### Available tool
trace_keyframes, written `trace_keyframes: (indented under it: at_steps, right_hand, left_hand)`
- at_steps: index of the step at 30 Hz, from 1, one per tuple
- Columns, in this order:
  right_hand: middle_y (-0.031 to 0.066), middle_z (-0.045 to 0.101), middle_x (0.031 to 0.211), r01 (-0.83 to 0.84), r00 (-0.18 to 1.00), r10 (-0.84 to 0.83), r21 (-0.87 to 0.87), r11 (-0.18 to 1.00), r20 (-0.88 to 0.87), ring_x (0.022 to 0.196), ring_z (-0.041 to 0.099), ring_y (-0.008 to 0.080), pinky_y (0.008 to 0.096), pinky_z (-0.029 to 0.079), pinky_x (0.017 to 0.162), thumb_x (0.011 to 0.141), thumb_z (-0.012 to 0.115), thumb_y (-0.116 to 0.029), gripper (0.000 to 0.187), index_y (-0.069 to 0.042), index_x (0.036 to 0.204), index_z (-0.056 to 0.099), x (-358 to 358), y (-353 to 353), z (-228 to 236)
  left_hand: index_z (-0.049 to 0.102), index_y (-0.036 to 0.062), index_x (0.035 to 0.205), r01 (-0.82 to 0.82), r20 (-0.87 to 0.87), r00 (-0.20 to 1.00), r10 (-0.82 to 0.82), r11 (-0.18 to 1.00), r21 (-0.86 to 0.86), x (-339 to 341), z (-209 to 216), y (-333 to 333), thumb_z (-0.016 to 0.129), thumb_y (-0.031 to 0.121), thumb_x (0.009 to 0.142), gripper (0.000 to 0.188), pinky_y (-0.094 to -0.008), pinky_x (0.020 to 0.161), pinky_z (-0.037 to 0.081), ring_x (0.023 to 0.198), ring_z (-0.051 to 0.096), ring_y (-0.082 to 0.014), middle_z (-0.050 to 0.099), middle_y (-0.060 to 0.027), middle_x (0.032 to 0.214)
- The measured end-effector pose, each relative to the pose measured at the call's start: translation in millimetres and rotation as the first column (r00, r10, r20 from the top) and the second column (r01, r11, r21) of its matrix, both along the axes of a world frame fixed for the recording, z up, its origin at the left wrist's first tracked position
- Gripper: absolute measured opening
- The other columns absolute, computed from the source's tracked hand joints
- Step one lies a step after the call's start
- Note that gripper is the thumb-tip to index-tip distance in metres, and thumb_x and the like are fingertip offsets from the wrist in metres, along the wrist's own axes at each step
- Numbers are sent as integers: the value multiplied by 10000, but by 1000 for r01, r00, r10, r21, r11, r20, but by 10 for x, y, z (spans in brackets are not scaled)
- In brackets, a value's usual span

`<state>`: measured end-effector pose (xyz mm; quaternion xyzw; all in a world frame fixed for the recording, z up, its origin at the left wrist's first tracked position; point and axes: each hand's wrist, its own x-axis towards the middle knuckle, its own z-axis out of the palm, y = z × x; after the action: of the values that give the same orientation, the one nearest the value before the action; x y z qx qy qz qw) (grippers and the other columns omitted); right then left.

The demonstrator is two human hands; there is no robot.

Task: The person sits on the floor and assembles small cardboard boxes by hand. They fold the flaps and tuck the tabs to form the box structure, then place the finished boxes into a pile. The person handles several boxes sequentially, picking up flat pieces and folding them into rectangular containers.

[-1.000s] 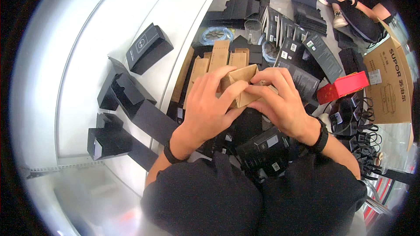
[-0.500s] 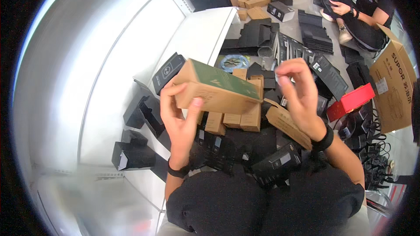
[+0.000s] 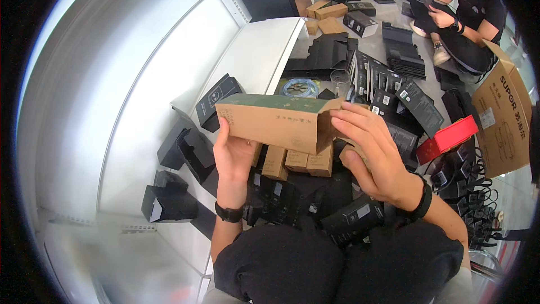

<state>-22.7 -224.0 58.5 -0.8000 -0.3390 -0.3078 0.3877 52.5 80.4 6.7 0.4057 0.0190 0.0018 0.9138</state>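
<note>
My left hand (image 3: 233,149) grips a brown cardboard box (image 3: 270,129) with a green top, its thumb against the left end and its other fingers mostly hidden. The box lies almost level in the air, its right end open. At that end my right hand (image 3: 374,149) touches the raised flap with outstretched fingertips, the thumb held apart below. Whatever is inside the box does not show. Several small brown boxes (image 3: 275,160) stand just beneath it. A black box (image 3: 216,101) sits behind its left end.
A white shelf (image 3: 256,53) runs along the left. Flat black packaging (image 3: 329,53), a coil of pale blue cable (image 3: 300,87) and a red box (image 3: 447,139) lie around. At the right stands a large carton (image 3: 503,118). A seated person (image 3: 475,14) handles black sheets at the far right.
My right hand has come left and down onto the box's open end. The box has turned, so its right end now faces me more, and its green top shows less.
</note>
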Motion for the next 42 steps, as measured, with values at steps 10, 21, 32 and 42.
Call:
trace_keyframes:
  at_steps: [10,21,32,42]
  right_hand:
    - [254,646,992,-415,612,190,-108,903,-768,1000,640,385,441,501,945,1022,580,-135,255,49,1181,659,1,-143,130]
    - [245,665,1230,-350,909,196,-419,838,-367,1158,650,422,451,570,936,884,561,-12,294,32,1166,631,206,-212,-47]
    - [176,679,1211,-348,895,153,-443,826,-418,1148,659,397,429,580,939,819,638,-13,433,-24,1252,635,-39,-184,-434]
    - [221,658,1272,-427,890,305,-383,819,-340,1160,686,381,441,592,943,855,571,43,410,14,1258,641,-156,-75,6]
  left_hand:
    - [513,77,1479,93,10,996,-93,995,42,-86,-41,-195,476,403,1118,488,-423,1144,410,1356,544,-247,594,-76,1464]
    - [523,100,1475,117,-142,984,-112,993,26,-72,-212,-351,462,426,1120,485,-394,1137,400,1357,542,-220,602,-58,1454]
    - [492,89,1499,153,-84,985,-150,988,21,-72,-152,-366,441,434,1124,511,-441,1196,348,1397,507,-253,569,-72,1487]
    - [487,81,1500,92,-31,995,-91,995,35,-140,-51,-311,432,451,1126,529,-457,1176,381,1373,525,-279,559,-89,1491]
